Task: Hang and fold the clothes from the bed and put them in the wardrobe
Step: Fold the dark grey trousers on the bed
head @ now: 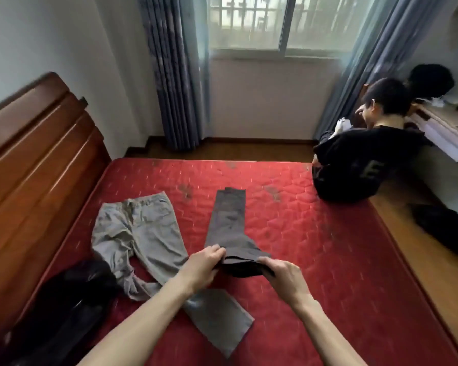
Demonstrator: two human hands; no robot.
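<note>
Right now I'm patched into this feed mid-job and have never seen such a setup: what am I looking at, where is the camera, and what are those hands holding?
There is no machine here. One camera sits on a person's head and looks forward and down, so the two bare arms reaching in from the bottom belong to the wearer. The left hand and the right hand both grip the near end of the dark grey trousers, which are folded lengthwise and stretch away across the red mattress. Beside them, to the left, lie light grey trousers, crumpled and unfolded. A black garment lies near the wooden headboard. A second person sits at the bed's far right corner, facing away. No wardrobe is in view.
</note>
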